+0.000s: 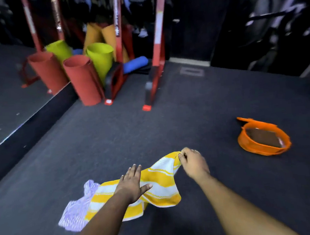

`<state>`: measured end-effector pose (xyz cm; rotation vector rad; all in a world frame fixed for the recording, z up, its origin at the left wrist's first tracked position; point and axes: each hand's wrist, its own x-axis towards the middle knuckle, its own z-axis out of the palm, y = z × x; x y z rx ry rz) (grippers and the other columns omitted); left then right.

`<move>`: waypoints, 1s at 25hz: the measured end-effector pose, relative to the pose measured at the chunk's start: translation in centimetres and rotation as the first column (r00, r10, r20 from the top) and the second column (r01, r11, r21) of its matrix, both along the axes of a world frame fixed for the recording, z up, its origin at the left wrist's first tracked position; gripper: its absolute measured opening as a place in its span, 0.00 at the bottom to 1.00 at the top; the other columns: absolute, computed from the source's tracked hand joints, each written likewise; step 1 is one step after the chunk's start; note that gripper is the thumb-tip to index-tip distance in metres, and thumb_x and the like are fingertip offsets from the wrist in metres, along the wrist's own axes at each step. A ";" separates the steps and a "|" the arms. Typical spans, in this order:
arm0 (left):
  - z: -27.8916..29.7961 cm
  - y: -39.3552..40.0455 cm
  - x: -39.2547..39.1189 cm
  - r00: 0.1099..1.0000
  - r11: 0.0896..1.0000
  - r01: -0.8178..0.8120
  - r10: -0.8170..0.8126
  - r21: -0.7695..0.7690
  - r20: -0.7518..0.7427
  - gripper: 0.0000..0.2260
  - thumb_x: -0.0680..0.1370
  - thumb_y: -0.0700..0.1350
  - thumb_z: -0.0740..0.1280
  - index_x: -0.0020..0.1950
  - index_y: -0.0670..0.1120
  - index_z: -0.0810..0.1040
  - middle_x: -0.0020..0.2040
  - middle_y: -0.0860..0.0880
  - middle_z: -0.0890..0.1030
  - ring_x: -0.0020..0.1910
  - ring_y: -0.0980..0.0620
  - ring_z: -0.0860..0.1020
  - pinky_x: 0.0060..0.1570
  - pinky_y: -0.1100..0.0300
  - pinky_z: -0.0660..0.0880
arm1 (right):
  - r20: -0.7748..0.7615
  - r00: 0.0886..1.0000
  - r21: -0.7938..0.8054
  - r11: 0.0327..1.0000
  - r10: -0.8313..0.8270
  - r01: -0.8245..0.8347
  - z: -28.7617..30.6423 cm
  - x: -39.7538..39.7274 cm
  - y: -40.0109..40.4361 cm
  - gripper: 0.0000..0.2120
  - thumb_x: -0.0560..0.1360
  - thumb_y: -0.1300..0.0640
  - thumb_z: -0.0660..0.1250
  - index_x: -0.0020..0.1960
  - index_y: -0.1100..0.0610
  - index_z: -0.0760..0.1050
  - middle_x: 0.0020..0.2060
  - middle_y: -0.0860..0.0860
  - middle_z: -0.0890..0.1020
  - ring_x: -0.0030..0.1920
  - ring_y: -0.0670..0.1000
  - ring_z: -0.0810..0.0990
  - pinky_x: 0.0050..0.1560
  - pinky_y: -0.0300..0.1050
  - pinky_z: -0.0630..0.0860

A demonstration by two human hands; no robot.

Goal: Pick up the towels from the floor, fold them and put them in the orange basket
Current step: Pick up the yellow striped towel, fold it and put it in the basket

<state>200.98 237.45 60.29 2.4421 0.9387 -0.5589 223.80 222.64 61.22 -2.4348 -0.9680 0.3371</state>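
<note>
1. The yellow towel [155, 187] lies on the floor [204, 99], drawn out in a long band from lower left to upper right. Its far right corner is lifted off the floor in the right hand [192, 162], whose grip pinches that corner between thumb and fingers.
2. The left hand [132, 185] rests flat on the middle of the same towel, fingers spread and straight, holding nothing. It is the nearer hand to the towel's free left end, so a fold would likely bring the right corner across towards it.
3. A purple towel [74, 211] lies crumpled on the floor just left of the yellow one, partly tucked beneath its left edge, untouched by either hand.
4. The basket [263, 152] sits on the floor to the right of the right hand, well apart from both towels, on the pinched corner's side. Something flat and brown, perhaps a folded towel, lies inside it; I cannot tell for sure.
5. Judging by this, folding of the yellow towel has not yet taken shape.
</note>
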 end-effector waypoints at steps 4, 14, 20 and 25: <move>2.1 -7.9 10.8 0.991 0.992 0.098 -0.104 0.079 0.079 0.49 0.72 0.78 0.46 0.84 0.49 0.41 0.84 0.47 0.42 0.83 0.48 0.44 0.79 0.46 0.50 | 0.039 0.993 0.063 0.992 -0.112 0.110 2.4 8.5 -11.8 0.10 0.81 0.49 0.62 0.43 0.50 0.69 0.41 0.50 0.80 0.49 0.57 0.78 0.44 0.51 0.71; 5.2 -27.2 33.4 0.893 0.900 0.420 -0.433 0.118 0.121 0.61 0.58 0.84 0.34 0.83 0.49 0.40 0.84 0.49 0.40 0.83 0.50 0.42 0.80 0.48 0.48 | 0.081 0.909 0.131 0.909 -0.408 0.396 6.7 25.1 -35.5 0.08 0.81 0.49 0.63 0.43 0.47 0.70 0.41 0.47 0.81 0.48 0.54 0.78 0.41 0.48 0.69; 6.0 -32.7 45.6 0.803 0.810 0.553 -0.581 0.192 0.137 0.44 0.79 0.71 0.56 0.84 0.49 0.40 0.84 0.48 0.40 0.83 0.49 0.43 0.80 0.48 0.48 | 0.193 0.836 0.123 0.858 -0.514 0.499 9.6 33.1 -42.8 0.06 0.82 0.50 0.63 0.50 0.51 0.76 0.42 0.49 0.81 0.48 0.55 0.78 0.42 0.49 0.72; 6.4 -37.1 57.0 0.756 0.795 0.595 -0.603 0.115 0.256 0.43 0.78 0.70 0.58 0.84 0.50 0.46 0.84 0.48 0.47 0.82 0.47 0.51 0.78 0.48 0.59 | 0.134 0.745 0.166 0.756 -0.654 0.634 12.0 41.5 -47.1 0.05 0.82 0.49 0.63 0.49 0.47 0.73 0.39 0.46 0.80 0.42 0.52 0.79 0.39 0.51 0.77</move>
